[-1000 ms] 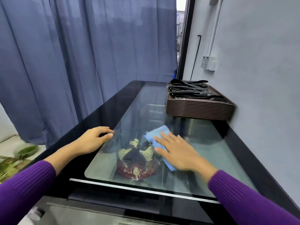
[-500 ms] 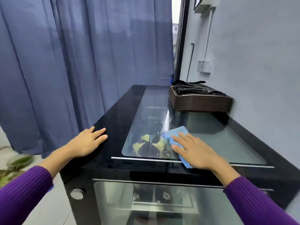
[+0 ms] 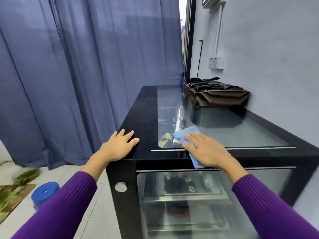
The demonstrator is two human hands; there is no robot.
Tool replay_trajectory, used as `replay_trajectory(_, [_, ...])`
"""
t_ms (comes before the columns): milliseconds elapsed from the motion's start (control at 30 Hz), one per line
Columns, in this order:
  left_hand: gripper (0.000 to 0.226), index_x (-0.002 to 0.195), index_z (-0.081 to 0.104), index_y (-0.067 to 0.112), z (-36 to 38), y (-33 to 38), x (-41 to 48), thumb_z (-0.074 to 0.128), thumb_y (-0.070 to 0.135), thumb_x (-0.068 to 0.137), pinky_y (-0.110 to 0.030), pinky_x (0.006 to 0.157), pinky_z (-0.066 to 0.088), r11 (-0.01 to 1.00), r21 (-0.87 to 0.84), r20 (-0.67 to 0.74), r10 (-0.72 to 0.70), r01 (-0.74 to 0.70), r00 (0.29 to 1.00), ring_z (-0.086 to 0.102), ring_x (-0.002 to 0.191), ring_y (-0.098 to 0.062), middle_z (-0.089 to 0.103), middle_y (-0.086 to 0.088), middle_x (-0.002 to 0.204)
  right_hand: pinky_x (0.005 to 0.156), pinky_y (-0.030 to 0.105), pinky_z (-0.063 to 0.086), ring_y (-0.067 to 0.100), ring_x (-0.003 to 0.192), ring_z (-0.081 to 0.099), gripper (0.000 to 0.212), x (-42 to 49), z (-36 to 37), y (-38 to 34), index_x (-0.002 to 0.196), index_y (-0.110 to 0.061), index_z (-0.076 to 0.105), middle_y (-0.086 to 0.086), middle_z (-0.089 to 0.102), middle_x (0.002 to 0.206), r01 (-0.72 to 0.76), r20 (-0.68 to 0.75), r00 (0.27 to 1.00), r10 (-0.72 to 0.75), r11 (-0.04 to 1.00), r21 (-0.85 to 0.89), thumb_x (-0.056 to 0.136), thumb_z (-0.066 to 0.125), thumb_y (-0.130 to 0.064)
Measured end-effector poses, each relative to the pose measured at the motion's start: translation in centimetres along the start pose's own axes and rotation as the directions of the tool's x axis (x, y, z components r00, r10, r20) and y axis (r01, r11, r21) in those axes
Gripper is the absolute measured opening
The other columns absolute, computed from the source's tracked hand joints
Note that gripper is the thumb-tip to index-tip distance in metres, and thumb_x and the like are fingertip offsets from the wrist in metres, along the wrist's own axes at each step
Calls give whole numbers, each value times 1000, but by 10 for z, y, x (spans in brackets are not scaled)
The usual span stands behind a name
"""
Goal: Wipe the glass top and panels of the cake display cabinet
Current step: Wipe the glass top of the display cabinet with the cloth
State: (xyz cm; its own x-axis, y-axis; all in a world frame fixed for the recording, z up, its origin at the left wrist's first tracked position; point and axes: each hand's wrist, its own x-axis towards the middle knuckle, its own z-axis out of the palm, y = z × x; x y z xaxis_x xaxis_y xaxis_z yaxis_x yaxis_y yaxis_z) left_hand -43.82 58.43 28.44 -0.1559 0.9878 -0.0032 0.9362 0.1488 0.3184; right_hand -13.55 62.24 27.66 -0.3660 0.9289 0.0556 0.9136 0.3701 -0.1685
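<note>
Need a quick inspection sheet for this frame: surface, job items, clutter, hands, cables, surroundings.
Surface: glass top of the cabinet, black border, smear streaks near the middle.
Job's things: blue cloth flat on the near edge of the glass, its end hanging over the front; front panel shows shelves and a dark cake inside.
Clutter: tray stack with black tongs on top at the far right of the top.
Grippers: right hand flat on the cloth; left hand flat on the black border, empty.
Cables: black cable and white conduit to a wall box.
Surroundings: blue curtain, grey wall, blue stool, leaves on the floor.
</note>
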Motion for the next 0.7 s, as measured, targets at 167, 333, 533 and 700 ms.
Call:
replay_trajectory(167, [63,155,12,33,1,0,1,20,60,99,-57,115,18,1000,25,-1,16,-15,1000,-4,151,-27,5,-2,165,114,49,26,20,144,27,59,0,-16,72,148,-40,31,-6,30,158,-225,-37,974,225,974,-1,94,18,-59])
replay_trajectory(333, [63,155,14,33,1,0,0,22,59,99,-57,115,20,999,1,-13,33,-33,999,-3,151,-28,6,-2,165,112,53,22,33,143,26,50,43,-12,14,144,-33,35,7,30,156,-344,-35,939,342,938,-47,97,26,-45])
replay_trajectory(533, [58,153,25,32,6,-13,4,31,54,100,-50,119,16,992,-91,-49,82,-86,995,2,151,-28,14,-2,164,122,43,10,12,152,5,52,-6,1,-21,153,-41,19,-14,10,163,29,28,999,-30,999,41,102,21,-52])
replay_trajectory(700, [49,147,38,26,-6,-14,7,45,40,101,-36,115,21,940,-297,-48,163,-170,985,19,147,-21,33,-2,155,113,55,25,23,145,26,51,24,-24,71,147,-41,32,-7,32,155,-329,-22,944,328,944,-22,98,23,-53])
